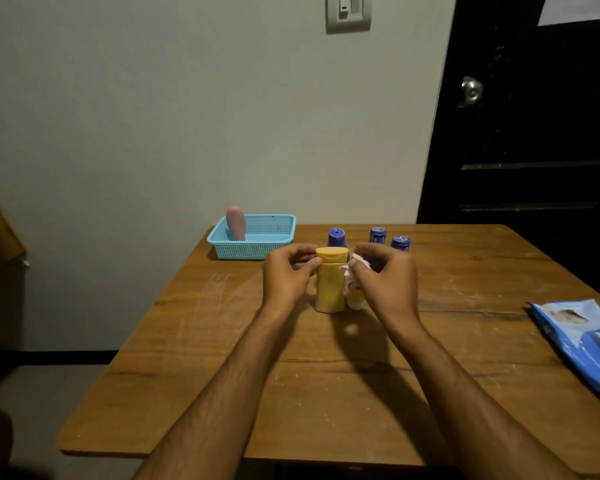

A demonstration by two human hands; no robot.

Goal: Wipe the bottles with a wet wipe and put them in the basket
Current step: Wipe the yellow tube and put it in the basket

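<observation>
Your left hand (286,271) curls round the cap end of the yellow bottle (330,282), thumb and fingers pinching it upright on the table (361,393). Your right hand (385,275) has its fingers bunched on a white wet wipe (352,277), pressed to the bottle's right side. A smaller pale bottle (355,301) stands just behind it, mostly hidden. Judging by the layout, you're early: one pink bottle (236,223) stands in the blue basket (257,251) at the table's far left. Three blue-capped bottles (378,235) wait behind your hands, unwiped as far as I can tell. The wipes pack (582,337) lies at the right edge.
</observation>
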